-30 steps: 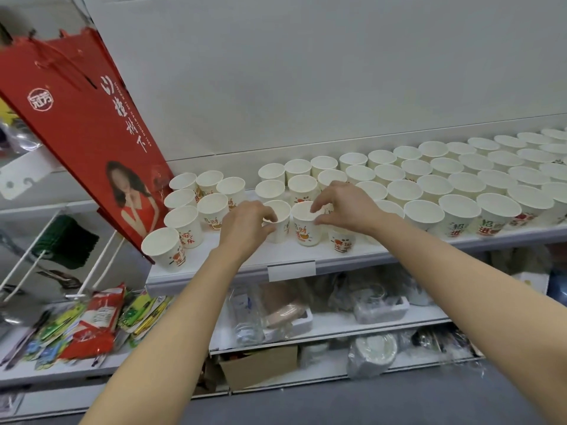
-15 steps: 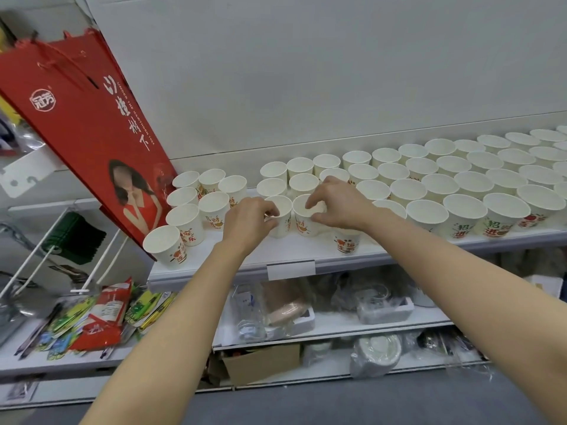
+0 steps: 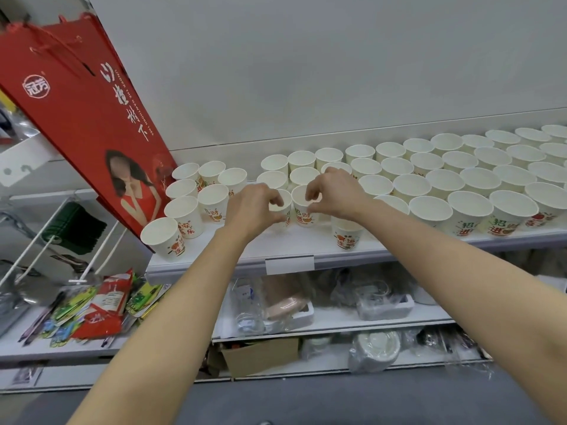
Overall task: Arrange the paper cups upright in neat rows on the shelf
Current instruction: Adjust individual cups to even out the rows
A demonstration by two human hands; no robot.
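Both hands work side by side at the middle of the shelf (image 3: pixel 306 245): the left hand (image 3: pixel 254 210) curls its fingers and thumb round the rim of one paper cup (image 3: pixel 283 207), and the right hand (image 3: pixel 334 191) pinches the rim of the neighbouring cup (image 3: pixel 302 210), the two cups touching each other and standing upright. Just behind the hands stand more upright cups in short rows, and to the right of the right hand the long rows of paper cups (image 3: pixel 460 176) run along the shelf, packed rim to rim. One cup (image 3: pixel 346 234) stands alone under the right wrist, forward of the rows and near the shelf's front edge. To the left of the left hand a looser cluster of cups (image 3: pixel 196 191) stands upright, with one cup (image 3: pixel 161 237) out in front near the shelf corner. A red gift bag (image 3: pixel 82 118) leans slantwise right beside that cluster, crowding the left end of the shelf. Below the forearms a blank price tag holder (image 3: pixel 290 264) sits on the shelf edge; lower shelves hold clear plastic containers (image 3: pixel 380 302), a cardboard box (image 3: pixel 260 354) and, down to the left, coloured snack packets (image 3: pixel 101 305).
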